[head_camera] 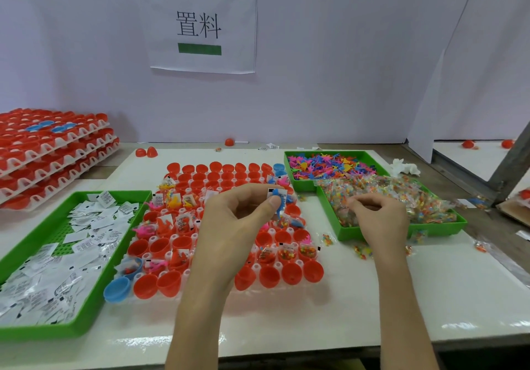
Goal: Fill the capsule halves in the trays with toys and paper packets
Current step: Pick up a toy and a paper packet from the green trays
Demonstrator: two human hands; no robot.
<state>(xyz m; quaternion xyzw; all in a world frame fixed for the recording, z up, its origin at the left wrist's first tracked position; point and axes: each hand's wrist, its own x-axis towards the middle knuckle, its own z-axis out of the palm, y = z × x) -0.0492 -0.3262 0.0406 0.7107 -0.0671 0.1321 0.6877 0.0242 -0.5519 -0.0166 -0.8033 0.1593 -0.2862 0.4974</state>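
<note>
- Holding a small blue plastic toy figure [277,197] together with a white printed paper packet [279,194], my left hand [235,223] hovers over the middle of the clear tray of red plastic capsule halves [269,276]; thumb and forefinger are clamped on both.
- My right hand [381,220] reaches into the near green plastic bin of clear bags of coloured beads [401,194], fingers [354,202] drawn together at the tips among the bags; I cannot tell whether they grip one.
- Several halves in that tray already hold toys, packets or bead bags; many in the far rows and the nearest row stand bare.
- A light blue capsule half [117,289] sits at the tray's near left corner.
- On the left of the white desk [344,312], a green bin of loose white paper packets [57,258] lies just beside the tray.
- Behind the bead bags, another green bin holds mixed bright plastic toy figures [329,166].
- Far left, a stack of trays of red capsule halves [51,151] stands against the wall.
- A few bead bags [362,250] lie loose on the desk near my right wrist.
</note>
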